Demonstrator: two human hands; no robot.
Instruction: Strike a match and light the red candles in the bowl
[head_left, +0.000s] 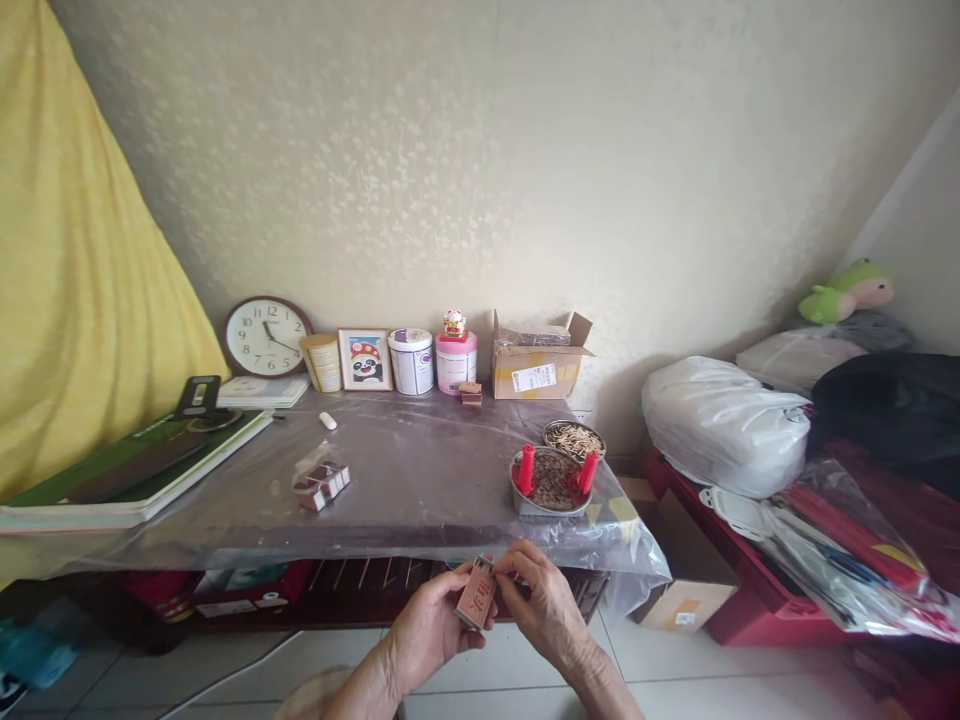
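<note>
A small reddish matchbox [477, 596] with printed characters sits tilted in my left hand [433, 622], fingers and thumb wrapped round its sides. Dark tips show at its upper end. My right hand [534, 592] is pinched at that same end, thumb and forefinger touching the box's corner; whatever is between them is hidden. Both hands are in front of the table's near edge. Beyond them stands a round tin [552, 508] with two red candles [527, 470] upright in a brown filling. Behind it is a dish of loose matches [574, 438].
A plastic-covered table [420, 470] carries a bundle of small boxes [324, 484], a white oval item [328, 421] and a large green book [142, 465]. Along the wall stand a clock [268, 338], canisters [412, 362] and an open carton [538, 370]. White bags [724, 425] lie right.
</note>
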